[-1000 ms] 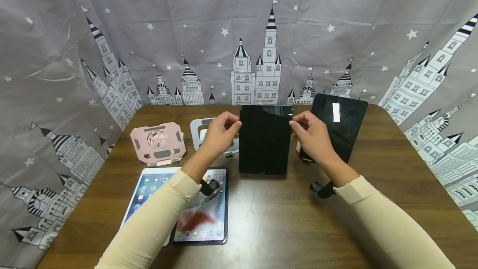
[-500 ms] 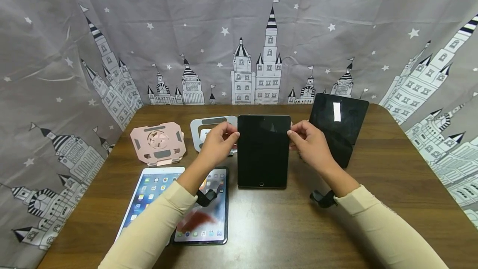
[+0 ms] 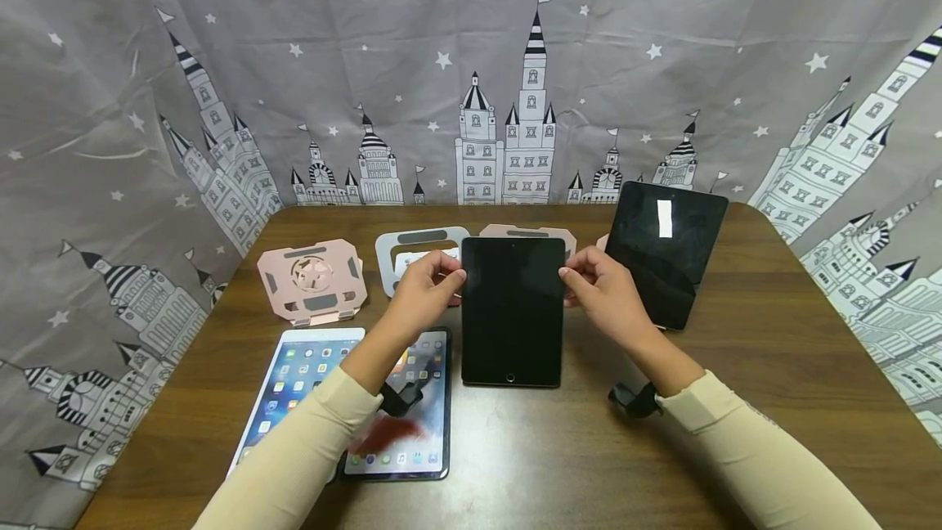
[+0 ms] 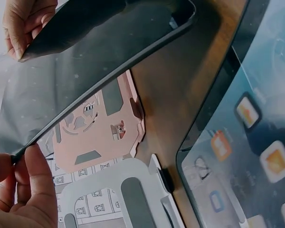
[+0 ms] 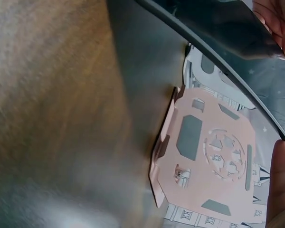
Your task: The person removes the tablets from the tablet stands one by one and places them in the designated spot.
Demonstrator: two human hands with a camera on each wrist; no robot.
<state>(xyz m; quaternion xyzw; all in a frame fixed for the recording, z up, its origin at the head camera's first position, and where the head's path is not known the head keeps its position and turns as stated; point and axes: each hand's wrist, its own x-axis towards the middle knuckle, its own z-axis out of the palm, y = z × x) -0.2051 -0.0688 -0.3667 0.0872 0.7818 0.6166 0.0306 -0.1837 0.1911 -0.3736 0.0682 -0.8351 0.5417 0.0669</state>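
Note:
Both my hands hold a black tablet [image 3: 511, 313] upright by its side edges, its screen dark and its home button at the bottom. My left hand [image 3: 428, 285] pinches the left edge between thumb and fingers, and my right hand [image 3: 599, 289] pinches the right edge. Just behind the tablet stands a pink metal tablet stand [image 3: 526, 231], mostly hidden in the head view. Its round cut-out pattern shows in the right wrist view, where the pink stand [image 5: 211, 156] faces up bare. The tablet's edge [image 4: 99, 86] runs slanting between both hands in the left wrist view.
Left of the tablet are a grey stand [image 3: 385, 260] and another pink stand [image 3: 275, 276]. Two tablets with lit screens, a white-framed one [image 3: 294, 375] and a black-framed one [image 3: 434, 432], lie at the front left. Another dark tablet [image 3: 655, 260] leans back at right.
Both hands have brought the tablet toward me and slightly left, away from the pink stand. The top of that stand now shows behind it. The other tablets have stayed put.

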